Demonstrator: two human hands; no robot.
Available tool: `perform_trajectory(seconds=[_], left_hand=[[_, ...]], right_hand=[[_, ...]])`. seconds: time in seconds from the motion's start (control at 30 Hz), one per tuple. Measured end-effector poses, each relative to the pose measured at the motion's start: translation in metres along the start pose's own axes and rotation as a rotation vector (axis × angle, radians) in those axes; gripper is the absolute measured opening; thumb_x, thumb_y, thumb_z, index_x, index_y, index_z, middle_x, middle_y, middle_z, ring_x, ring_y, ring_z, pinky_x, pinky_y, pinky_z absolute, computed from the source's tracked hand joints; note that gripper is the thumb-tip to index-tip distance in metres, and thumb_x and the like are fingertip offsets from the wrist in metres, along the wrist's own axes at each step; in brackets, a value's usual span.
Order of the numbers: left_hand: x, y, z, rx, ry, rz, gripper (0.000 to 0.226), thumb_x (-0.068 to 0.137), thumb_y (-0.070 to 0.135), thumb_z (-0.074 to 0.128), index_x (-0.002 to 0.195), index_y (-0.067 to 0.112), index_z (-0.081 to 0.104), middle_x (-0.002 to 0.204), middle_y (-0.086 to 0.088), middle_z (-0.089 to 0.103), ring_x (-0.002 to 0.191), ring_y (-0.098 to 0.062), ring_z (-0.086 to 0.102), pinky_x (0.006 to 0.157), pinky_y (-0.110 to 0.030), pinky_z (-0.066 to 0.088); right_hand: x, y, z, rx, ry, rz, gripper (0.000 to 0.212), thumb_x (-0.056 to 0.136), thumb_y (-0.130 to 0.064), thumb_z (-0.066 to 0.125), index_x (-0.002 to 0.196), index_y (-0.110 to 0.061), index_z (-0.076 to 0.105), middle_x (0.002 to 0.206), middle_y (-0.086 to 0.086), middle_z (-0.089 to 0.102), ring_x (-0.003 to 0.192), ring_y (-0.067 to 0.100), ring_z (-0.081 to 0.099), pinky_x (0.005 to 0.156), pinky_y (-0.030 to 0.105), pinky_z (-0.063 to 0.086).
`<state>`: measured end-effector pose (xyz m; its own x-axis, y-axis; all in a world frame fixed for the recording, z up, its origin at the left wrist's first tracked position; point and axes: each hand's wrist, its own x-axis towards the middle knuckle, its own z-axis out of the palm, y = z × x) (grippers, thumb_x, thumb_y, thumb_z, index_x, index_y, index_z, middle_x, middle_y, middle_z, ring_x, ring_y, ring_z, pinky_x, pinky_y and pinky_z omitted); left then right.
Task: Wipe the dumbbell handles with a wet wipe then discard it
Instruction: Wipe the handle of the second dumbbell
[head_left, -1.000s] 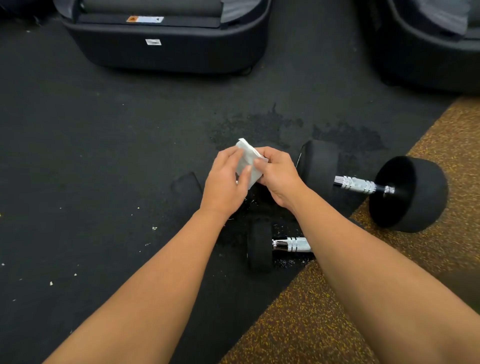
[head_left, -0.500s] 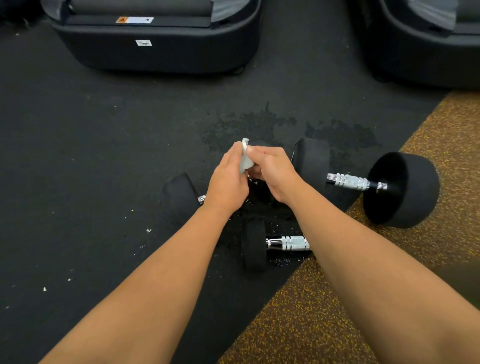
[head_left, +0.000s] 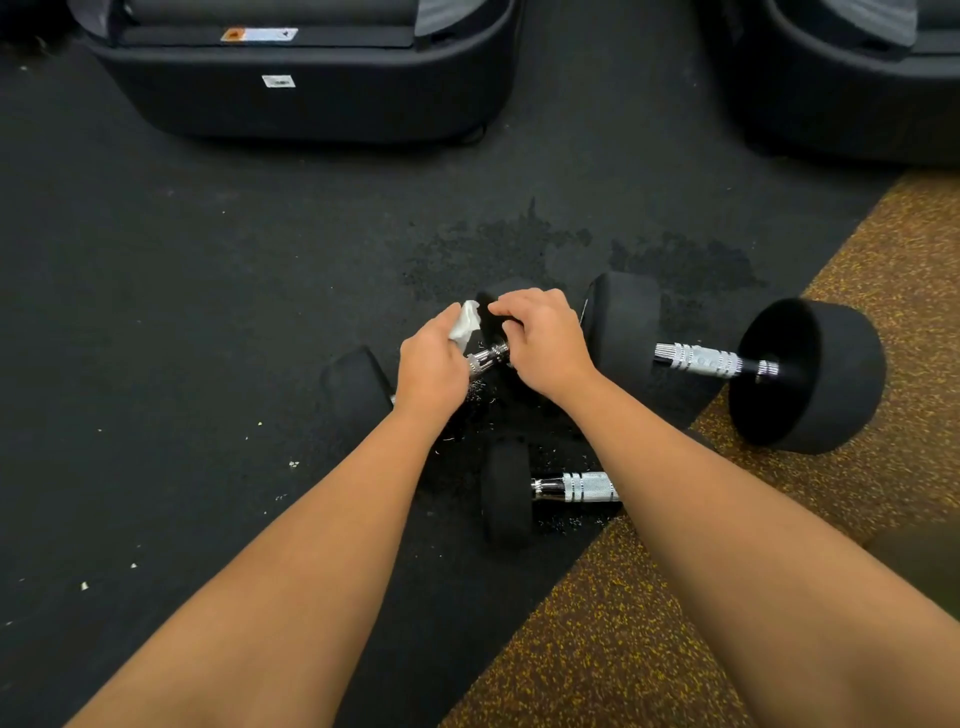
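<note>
Your left hand (head_left: 434, 358) grips the wipe (head_left: 465, 323) against the center-frame dumbbell handle (head_left: 488, 357); your right hand (head_left: 540, 338) clasps that dumbbell's far head. Wiping appears just begun. Judged remaining: this handle, 2 more handles (head_left: 696, 359) (head_left: 582, 487) at right, then discarding the wipe.

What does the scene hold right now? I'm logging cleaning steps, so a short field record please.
left hand: holds the wet wipe, over the middle dumbbell's handle
right hand: on the middle dumbbell's far head
large dumbbell: right, untouched
small dumbbell: nearest, partly behind the right forearm
floor: black mat, speckled brown strip at right
</note>
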<state>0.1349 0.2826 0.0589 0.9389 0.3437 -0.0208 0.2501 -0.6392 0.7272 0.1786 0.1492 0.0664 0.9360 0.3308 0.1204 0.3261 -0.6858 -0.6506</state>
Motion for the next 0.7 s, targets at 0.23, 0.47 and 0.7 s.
perform_trajectory(seconds=[0.23,0.47,0.7], left_hand=[[0.003,-0.004,-0.001,0.11,0.086,0.113,0.045,0.083,-0.011,0.036,0.119,0.006,0.055,0.116,-0.01,0.059,0.122,-0.033,0.049,0.095,-0.039,0.044],[0.001,-0.008,0.013,0.278,-0.024,0.146,0.028,0.077,-0.009,0.036,0.096,0.007,0.049,0.091,-0.004,0.045,0.102,-0.034,0.049,0.075,-0.038,0.04],[0.002,-0.012,0.041,0.433,-0.215,0.162,0.028,0.085,-0.002,0.04,0.109,0.003,0.051,0.108,-0.012,0.054,0.105,-0.03,0.047,0.097,-0.044,0.036]], right_hand=[[0.003,0.016,0.005,-0.256,-0.056,-0.146,0.036,0.091,-0.004,0.05,0.127,-0.004,0.051,0.134,0.01,0.05,0.127,0.033,0.04,0.1,0.049,0.04],[0.003,0.026,0.004,-0.344,-0.127,-0.17,0.042,0.097,-0.014,0.042,0.138,-0.004,0.038,0.152,0.012,0.029,0.141,0.031,0.021,0.111,0.05,0.026],[0.005,0.032,0.01,-0.189,-0.142,-0.04,0.048,0.1,-0.02,0.034,0.145,-0.004,0.03,0.153,0.022,0.019,0.143,0.043,0.014,0.115,0.055,0.019]])
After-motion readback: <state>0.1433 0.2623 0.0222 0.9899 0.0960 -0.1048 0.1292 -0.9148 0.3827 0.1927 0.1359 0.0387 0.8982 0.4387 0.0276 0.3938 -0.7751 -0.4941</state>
